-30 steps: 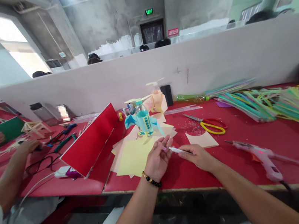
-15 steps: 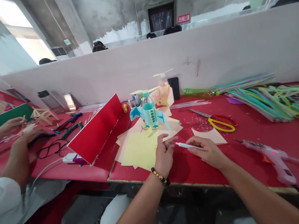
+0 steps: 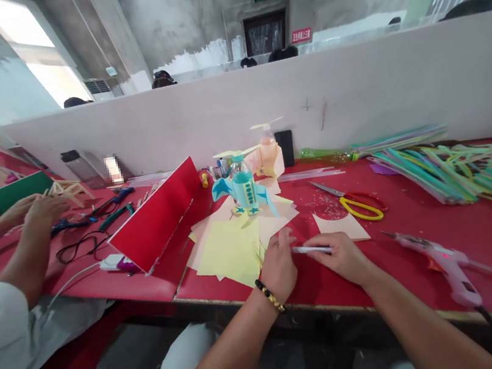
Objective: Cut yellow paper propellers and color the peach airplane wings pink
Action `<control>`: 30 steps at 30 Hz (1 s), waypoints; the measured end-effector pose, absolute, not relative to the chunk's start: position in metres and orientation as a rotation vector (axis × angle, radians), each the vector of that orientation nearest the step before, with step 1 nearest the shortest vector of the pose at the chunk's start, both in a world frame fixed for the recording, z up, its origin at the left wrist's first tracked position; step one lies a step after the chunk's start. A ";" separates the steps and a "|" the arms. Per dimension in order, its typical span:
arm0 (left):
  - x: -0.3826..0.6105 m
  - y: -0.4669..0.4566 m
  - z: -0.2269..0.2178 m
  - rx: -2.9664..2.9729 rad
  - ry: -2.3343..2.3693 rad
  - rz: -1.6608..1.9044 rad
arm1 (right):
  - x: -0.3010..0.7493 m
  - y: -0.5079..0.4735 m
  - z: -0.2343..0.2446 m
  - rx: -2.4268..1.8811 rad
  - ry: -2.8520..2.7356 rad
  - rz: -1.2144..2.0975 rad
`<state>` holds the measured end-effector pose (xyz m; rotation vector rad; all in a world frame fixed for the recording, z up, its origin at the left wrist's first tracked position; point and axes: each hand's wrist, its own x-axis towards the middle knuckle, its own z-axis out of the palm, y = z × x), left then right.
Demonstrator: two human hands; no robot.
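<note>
The step in hand seems to be handling a slim white pen-like stick (image 3: 312,250), which lies above the near middle of the red tabletop (image 3: 420,282), between the two hands. The right hand (image 3: 340,256) pinches its right end in closed fingers; the left hand (image 3: 280,265) is half curled at its other end, and I cannot tell whether those fingers grip anything. The next move, I judge, calls for a steady right pinch and care around the loose yellow sheet (image 3: 223,252) just left of the left hand. Farther off stands the blue bottle craft (image 3: 244,191); the scissors (image 3: 344,199) lie far right of the hands and the glue gun (image 3: 447,262) near right. Half a second ago the stick slanted more, its left end higher, and the left fingers were spread; now it is nearly level and the left hand has turned its back upward.
</note>
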<state>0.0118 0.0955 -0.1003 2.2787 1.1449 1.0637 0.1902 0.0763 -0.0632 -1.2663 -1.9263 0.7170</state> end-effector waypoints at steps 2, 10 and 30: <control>0.013 0.094 -0.100 2.344 1.146 1.014 | 0.191 0.077 -0.063 -1.291 -1.924 0.760; 0.013 0.089 -0.086 2.350 1.040 1.045 | 0.193 0.080 -0.063 -1.234 -1.878 0.960; 0.017 0.085 -0.076 2.447 1.131 0.862 | 0.188 0.085 -0.067 -1.211 -1.743 1.185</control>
